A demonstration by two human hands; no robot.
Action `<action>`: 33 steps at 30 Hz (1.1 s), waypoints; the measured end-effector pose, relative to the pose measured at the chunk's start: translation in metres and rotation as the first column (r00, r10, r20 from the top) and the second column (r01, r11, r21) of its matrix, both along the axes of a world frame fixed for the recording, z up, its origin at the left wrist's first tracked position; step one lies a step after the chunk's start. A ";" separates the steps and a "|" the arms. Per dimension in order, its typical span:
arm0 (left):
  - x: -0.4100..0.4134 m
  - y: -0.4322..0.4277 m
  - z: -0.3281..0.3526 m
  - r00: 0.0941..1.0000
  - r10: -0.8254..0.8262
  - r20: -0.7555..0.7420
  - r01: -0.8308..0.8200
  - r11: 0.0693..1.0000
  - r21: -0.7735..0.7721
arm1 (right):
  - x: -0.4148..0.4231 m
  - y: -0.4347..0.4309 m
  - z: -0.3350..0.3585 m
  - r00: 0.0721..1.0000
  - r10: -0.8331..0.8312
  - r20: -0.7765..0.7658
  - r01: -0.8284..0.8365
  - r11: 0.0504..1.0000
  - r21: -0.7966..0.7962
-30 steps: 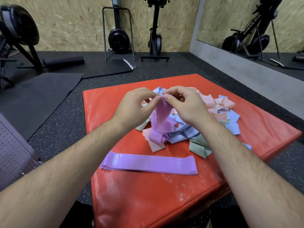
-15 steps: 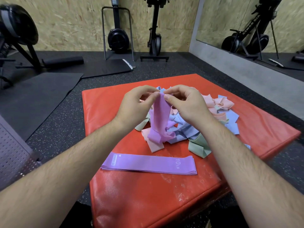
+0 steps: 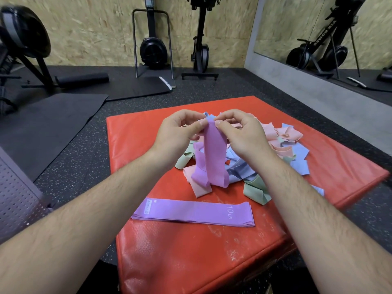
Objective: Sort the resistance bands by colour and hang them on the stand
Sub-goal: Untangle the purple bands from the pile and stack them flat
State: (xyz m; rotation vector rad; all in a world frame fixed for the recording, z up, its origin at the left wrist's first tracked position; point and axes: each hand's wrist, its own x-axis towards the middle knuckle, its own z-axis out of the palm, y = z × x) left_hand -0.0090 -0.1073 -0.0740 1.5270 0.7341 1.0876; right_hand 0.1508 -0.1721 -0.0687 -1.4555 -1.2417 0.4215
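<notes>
Purple band (image 3: 214, 153): likely light, limp, stretchy; left hand (image 3: 177, 135) and right hand (image 3: 244, 135) pinch its top edge, a sound hold.

I am seeing two bare forearms, the left arm (image 3: 84, 209) coming in from 8 o'clock and the right arm (image 3: 318, 209) from 4 o'clock. Hair is covering both along their whole length and thinning out toward the wrists. The left hand (image 3: 176, 132) and right hand (image 3: 244, 134) are showing uncovered, the thumbnails looking short and plain. A dark patch (image 3: 99, 279) is showing at 7 o'clock; I am not able to tell whether it is clothing.
</notes>
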 end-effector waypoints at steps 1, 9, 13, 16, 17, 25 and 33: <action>0.000 0.000 0.000 1.000 -0.006 -0.003 0.006 1.000 0.005 | 0.000 0.000 0.001 1.000 -0.004 -0.012 0.004 1.000 -0.001; 0.000 -0.001 0.000 0.999 -0.035 0.015 0.035 0.999 -0.010 | 0.001 0.000 0.003 0.985 0.011 -0.173 -0.021 0.998 -0.052; 0.001 0.001 0.000 0.996 -0.045 0.077 0.050 0.996 -0.069 | 0.002 -0.001 0.003 0.984 0.041 -0.172 -0.053 0.996 -0.068; 0.001 -0.001 0.001 0.999 -0.014 0.034 0.015 0.999 -0.041 | 0.003 -0.001 0.002 0.988 0.029 -0.154 -0.040 0.997 -0.069; 0.002 -0.002 0.001 1.000 0.002 0.017 -0.001 1.000 -0.027 | 0.003 -0.001 0.001 0.989 0.023 -0.145 -0.032 0.998 -0.061; 0.001 -0.005 -0.002 0.979 0.139 -0.150 -0.089 0.950 0.299 | 0.002 -0.003 0.001 0.998 -0.024 -0.055 0.023 1.000 -0.020; 0.000 -0.004 -0.004 0.910 0.324 -0.257 -0.158 0.847 0.508 | 0.000 -0.005 0.004 0.992 -0.105 0.069 0.096 0.987 0.130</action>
